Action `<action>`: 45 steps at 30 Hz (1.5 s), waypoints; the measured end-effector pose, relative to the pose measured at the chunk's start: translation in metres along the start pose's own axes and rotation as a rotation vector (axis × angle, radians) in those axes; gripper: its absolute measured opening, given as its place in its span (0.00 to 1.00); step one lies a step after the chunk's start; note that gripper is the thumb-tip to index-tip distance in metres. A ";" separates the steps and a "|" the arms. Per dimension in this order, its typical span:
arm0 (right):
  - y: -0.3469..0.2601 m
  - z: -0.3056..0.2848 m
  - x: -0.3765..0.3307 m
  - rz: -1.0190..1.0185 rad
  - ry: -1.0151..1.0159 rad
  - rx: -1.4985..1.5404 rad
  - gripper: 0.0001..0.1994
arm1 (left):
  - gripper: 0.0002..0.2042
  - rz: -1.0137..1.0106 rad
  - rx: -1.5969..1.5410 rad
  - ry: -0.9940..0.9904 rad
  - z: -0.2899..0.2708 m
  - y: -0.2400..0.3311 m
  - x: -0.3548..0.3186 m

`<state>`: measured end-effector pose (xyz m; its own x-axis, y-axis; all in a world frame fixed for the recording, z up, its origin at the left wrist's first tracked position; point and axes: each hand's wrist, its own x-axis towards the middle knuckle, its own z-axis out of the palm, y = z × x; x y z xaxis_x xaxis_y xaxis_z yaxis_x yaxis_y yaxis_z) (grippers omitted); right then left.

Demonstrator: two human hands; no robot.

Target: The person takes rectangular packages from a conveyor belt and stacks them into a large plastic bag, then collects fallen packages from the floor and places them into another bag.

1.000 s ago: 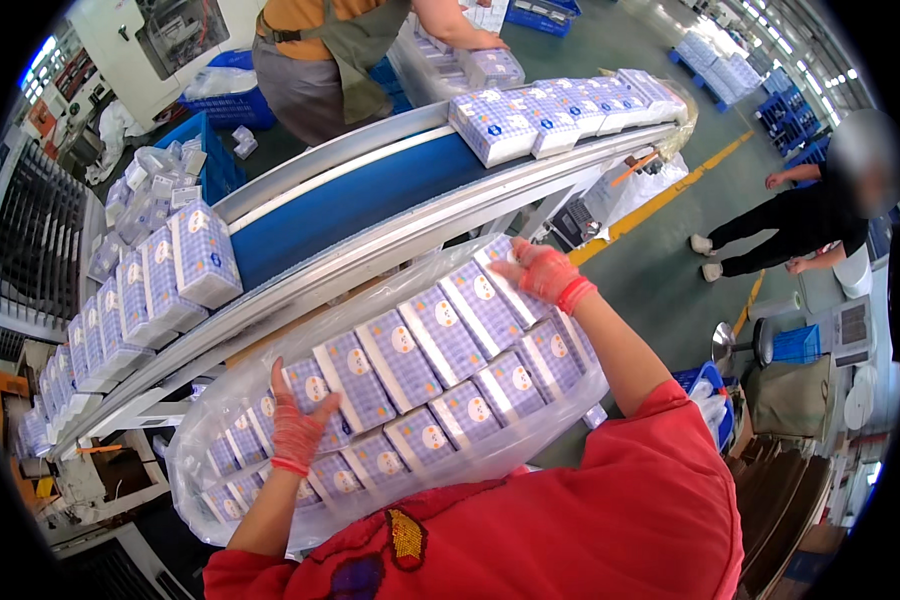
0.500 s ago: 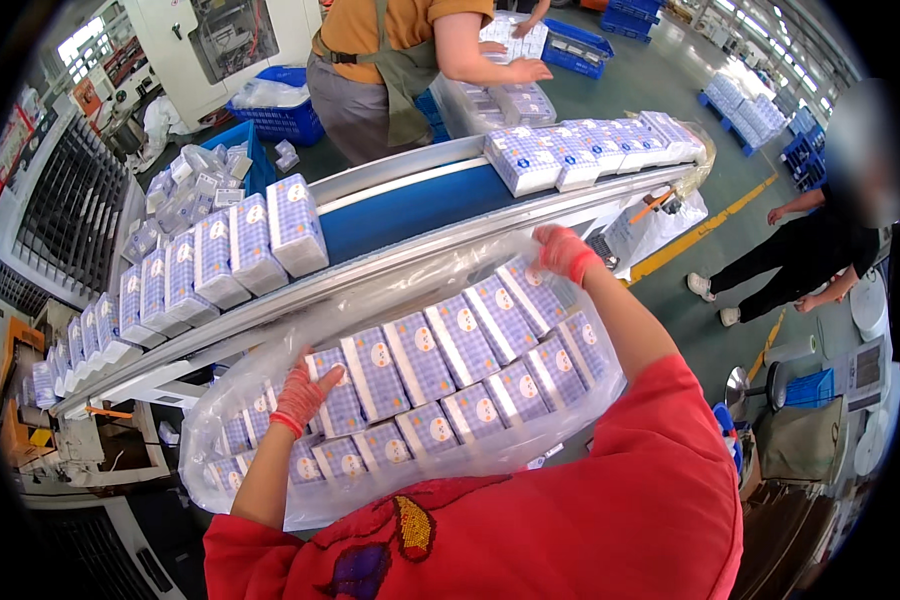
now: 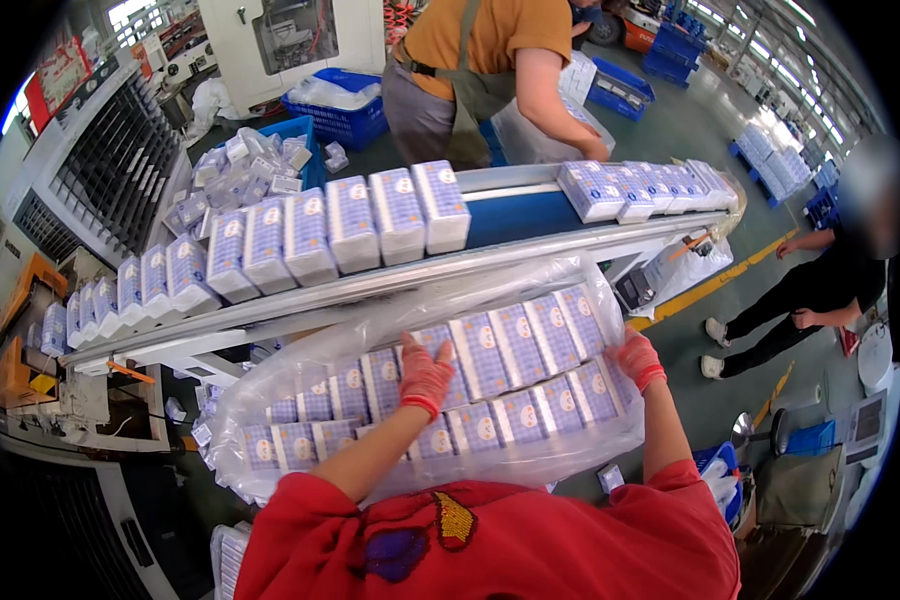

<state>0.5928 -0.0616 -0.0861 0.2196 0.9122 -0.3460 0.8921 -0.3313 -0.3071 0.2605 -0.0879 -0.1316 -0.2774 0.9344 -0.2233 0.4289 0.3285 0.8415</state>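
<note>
A large clear plastic bag point(image 3: 270, 372) lies open in front of me, holding two rows of tissue packs point(image 3: 518, 345) in white and lilac check. My left hand point(image 3: 426, 376), in a thin reddish glove, rests on the far row near the middle, with thumb and fingers spread over the packs. At the bag's right end, my right hand point(image 3: 638, 360), gloved the same way, has its fingers closed on the plastic edge beside the last packs. Part of the near row is hidden behind my left forearm.
Beyond the bag runs a conveyor with a blue belt point(image 3: 515, 218), carrying upright packs point(image 3: 345, 225) on the left and more packs point(image 3: 638, 190) at its right end. A co-worker point(image 3: 470, 80) bends over another bag behind it. Another person point(image 3: 820, 270) stands at right. Blue crates point(image 3: 355, 122) stand behind.
My left hand has moved right along the far row, and my right hand has come down the bag's right end. Conveyor packs have advanced rightward. The co-worker's arm has lowered.
</note>
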 end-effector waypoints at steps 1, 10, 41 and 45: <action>-0.025 -0.008 -0.011 0.068 -0.010 -0.168 0.22 | 0.40 -0.080 0.111 -0.012 0.003 -0.003 0.003; -0.178 -0.075 0.017 -0.610 0.350 0.404 0.22 | 0.25 0.699 0.244 0.016 -0.114 0.068 0.031; -0.234 0.060 -0.125 -0.518 -0.430 0.727 0.53 | 0.35 0.052 -0.250 -0.190 -0.230 -0.022 -0.057; -0.293 0.048 -0.095 -0.452 -0.601 0.205 0.44 | 0.22 -0.577 -0.337 -0.465 -0.257 -0.009 -0.006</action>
<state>0.2917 -0.0630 -0.0058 -0.4521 0.7013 -0.5511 0.7401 -0.0499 -0.6706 0.0369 -0.1321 -0.0112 0.0417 0.6167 -0.7861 0.0249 0.7859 0.6178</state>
